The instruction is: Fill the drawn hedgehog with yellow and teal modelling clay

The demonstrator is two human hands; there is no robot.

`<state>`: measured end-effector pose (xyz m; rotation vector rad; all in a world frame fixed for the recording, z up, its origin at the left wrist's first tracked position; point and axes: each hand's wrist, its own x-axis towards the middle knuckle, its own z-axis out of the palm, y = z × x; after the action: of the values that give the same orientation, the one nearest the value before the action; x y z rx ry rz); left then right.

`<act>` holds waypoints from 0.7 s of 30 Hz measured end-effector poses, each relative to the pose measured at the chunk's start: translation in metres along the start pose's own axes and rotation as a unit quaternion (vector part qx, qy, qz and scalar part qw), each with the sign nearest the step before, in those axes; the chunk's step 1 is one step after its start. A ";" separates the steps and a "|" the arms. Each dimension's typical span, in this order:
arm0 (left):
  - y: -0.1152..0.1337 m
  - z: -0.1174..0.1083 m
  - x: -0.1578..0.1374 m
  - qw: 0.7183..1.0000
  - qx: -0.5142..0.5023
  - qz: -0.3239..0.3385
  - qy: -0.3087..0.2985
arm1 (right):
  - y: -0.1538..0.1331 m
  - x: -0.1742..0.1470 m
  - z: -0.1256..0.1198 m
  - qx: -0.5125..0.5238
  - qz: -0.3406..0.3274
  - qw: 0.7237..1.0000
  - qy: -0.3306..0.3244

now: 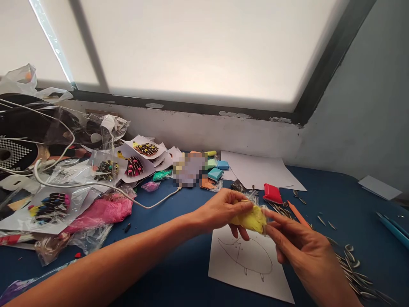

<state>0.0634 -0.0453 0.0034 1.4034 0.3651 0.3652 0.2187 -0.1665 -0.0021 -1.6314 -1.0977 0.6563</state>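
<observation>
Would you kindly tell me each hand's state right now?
Left hand: closed, holding the yellow packet.
Right hand: closed, pinching the same packet's other end.

I am at a craft table (pixel 179 273) in the corner of a room; whether it is a home or a classroom I cannot tell. Craft shows all around me: the yellow packet (pixel 251 219) I hold, a red packet (pixel 272 193) and blue packets (pixel 215 173) of what looks like modelling clay, loose striped seeds (pixel 358 277), and a sheet (pixel 236 277) with a line-drawn animal. To my left, spiky, bright animals sit on white cards (pixel 128 170). The pink cloth (pixel 102 211), white cable (pixel 111 186) and crumpled bags (pixel 22 81) look casual rather than industrial. A pale, backlit window (pixel 204 47) and chipped ledge (pixel 234 114) suggest an ordinary, worn indoor room.
</observation>
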 end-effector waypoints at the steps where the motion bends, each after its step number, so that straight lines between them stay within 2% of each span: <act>1: -0.001 0.000 0.000 1.000 0.008 0.000 0.003 | 0.002 -0.001 0.001 0.004 -0.001 1.000 -0.001; 4: -0.003 0.000 0.001 1.000 0.026 0.002 0.005 | 0.007 -0.001 0.003 0.016 0.002 1.000 -0.006; 9: -0.004 -0.004 0.002 0.999 0.022 -0.005 -0.046 | 0.006 0.004 -0.001 0.002 0.005 1.000 0.017; 13: -0.004 -0.006 -0.001 0.994 0.104 0.008 0.008 | 0.001 0.008 -0.003 0.008 0.027 1.000 -0.005; 16: -0.004 -0.004 -0.002 0.988 0.150 0.020 0.020 | -0.001 0.007 -0.002 0.018 0.051 0.998 -0.034; 21: -0.007 -0.001 0.000 0.989 0.143 0.017 0.040 | 0.006 0.001 -0.002 0.029 0.044 0.997 -0.062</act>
<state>0.0637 -0.0456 -0.0036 1.6796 0.4733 0.4085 0.2229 -0.1673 -0.0074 -1.6151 -1.0894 0.8492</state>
